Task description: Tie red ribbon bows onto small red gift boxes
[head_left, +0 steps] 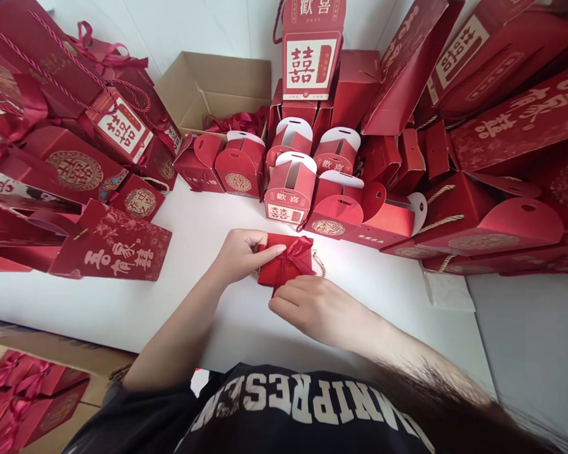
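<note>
A small red gift box (267,272) is set on the white table (189,321), with its red ribbon (303,246) facing up and a rope handle (322,266) pointing right. Its long way is hard to tell, since much is hidden. The box is gripped by the left hand (241,253); the ribbon is pinched by the right hand (312,306).

1. Tall red box (334,66) at the back: 歡喜, plus a big 囍
2. Small front box (288,200): same deal, 歡喜 and 囍
3. White label (124,129) on the left: 囍
4. Flowery red panel (142,236): 吾家有囍
5. Dark shirt (307,435): "NIPRESEN" readable, upside down lol
</note>
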Demonstrator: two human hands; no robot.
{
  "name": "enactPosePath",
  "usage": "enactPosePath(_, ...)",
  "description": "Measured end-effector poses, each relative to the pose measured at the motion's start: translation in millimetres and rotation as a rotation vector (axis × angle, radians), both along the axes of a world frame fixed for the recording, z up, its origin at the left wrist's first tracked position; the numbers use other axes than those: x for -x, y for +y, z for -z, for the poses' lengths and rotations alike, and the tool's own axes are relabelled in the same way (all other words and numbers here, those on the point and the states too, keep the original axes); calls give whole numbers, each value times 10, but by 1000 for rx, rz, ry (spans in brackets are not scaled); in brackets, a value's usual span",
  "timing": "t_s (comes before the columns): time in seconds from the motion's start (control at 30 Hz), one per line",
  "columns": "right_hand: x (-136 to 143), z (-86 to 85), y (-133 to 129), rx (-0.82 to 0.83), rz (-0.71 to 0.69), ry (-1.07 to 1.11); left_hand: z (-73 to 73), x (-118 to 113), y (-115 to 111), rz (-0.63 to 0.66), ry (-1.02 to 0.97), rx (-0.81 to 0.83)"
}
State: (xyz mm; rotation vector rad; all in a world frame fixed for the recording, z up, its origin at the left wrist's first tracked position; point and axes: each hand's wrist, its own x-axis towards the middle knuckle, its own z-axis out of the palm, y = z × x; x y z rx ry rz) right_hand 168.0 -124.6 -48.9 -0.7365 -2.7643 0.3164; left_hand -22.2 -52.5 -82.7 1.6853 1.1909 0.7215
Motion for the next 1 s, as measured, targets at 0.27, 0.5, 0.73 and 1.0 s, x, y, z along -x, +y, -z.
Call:
enactPosePath(0.27,-329,-194,203,424,220,401,-153,71,-8,135,170,59)
enactPosePath(0.5,-411,90,520,640,419,449,-278,158,1,332,146,219)
enactPosePath(0.73,-450,198,640,994,179,483,-253,189,13,413,98,246)
enactPosePath(1.0,-527,246,713,1105,128,483,-227,221,27,404,186,233)
